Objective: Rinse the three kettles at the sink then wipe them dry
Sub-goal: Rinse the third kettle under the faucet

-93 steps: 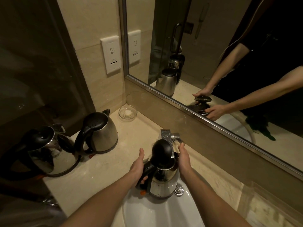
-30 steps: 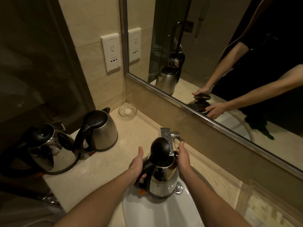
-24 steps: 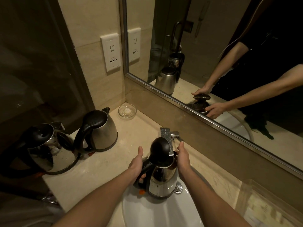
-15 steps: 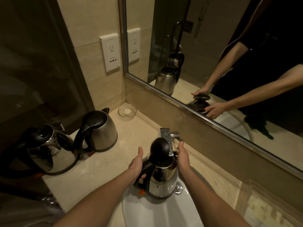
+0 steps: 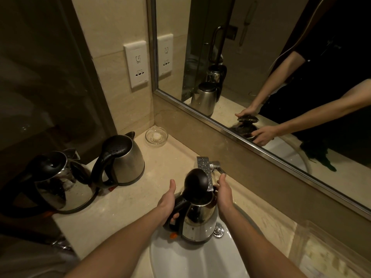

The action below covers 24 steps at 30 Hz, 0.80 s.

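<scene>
Holding steady: the kettle (image 5: 197,221) stands upright at the far edge of the sink (image 5: 200,261); its lid (image 5: 195,182) is swung open and its mouth sits right under the tap (image 5: 204,169)
Left hand: my left hand (image 5: 167,203) is wrapped round the black handle (image 5: 176,211), thumb sticking up; I judge it takes the weight
Right hand: my right hand (image 5: 223,195) lies against the kettle's right side, fingers fairly straight; one fingertip is up by the lever (image 5: 217,166), touching it or just short, I cannot tell
Changed: almost nothing over the last few seconds; the kettle has stayed under the spout and both hands have kept their places
Meaning: I take this for the filling stretch of the first rinse, with the pour-out not yet begun; whether water is running I cannot see
Waiting: the second kettle (image 5: 128,161) and the third kettle (image 5: 64,187) stand on the counter (image 5: 124,213) to the left, just beside each other and well apart from the sink; a glass dish (image 5: 156,135) sits in the far corner
Left to do: finishing this rinse, two more rinses, and all the wiping
</scene>
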Each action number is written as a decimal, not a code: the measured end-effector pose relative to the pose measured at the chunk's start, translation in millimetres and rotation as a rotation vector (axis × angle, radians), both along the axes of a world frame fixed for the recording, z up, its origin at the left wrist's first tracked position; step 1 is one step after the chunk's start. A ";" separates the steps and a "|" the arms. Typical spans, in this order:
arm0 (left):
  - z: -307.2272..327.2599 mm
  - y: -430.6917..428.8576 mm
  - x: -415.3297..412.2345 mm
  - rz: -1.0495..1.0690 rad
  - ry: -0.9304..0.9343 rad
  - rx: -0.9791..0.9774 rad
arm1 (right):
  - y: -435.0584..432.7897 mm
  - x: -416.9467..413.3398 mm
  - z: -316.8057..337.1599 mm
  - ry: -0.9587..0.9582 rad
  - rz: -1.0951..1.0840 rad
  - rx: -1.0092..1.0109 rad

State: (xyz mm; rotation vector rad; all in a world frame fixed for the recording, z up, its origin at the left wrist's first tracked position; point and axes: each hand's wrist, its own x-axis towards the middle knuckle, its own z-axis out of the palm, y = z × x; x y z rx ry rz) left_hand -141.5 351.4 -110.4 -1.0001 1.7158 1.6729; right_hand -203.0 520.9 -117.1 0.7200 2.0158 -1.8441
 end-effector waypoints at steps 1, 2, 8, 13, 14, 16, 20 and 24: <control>0.1 0.5 -0.1 0.000 -0.003 -0.001 | -0.1 -0.1 -0.2 -0.003 -0.004 0.002; 0.2 1.0 -0.2 0.001 -0.004 -0.002 | -0.2 -0.1 0.0 -0.004 -0.010 0.002; -0.7 1.7 0.6 0.002 -0.001 -0.002 | 2.0 1.5 -0.3 -0.009 -0.012 0.002; 0.4 1.5 2.5 0.010 0.014 0.020 | 5.2 1.5 -1.0 -0.005 0.002 0.012; 0.4 1.4 3.2 0.018 0.017 0.024 | 5.3 1.8 -1.0 0.001 0.005 0.012; -0.2 1.1 4.7 0.028 0.029 0.028 | 4.5 2.4 -0.6 0.011 0.011 0.007; -3.0 1.6 7.1 0.051 0.058 0.025 | 2.4 2.7 -0.3 0.028 0.006 0.018; -3.5 0.0 9.6 0.034 0.076 0.030 | 1.5 4.4 -0.1 0.042 0.007 0.023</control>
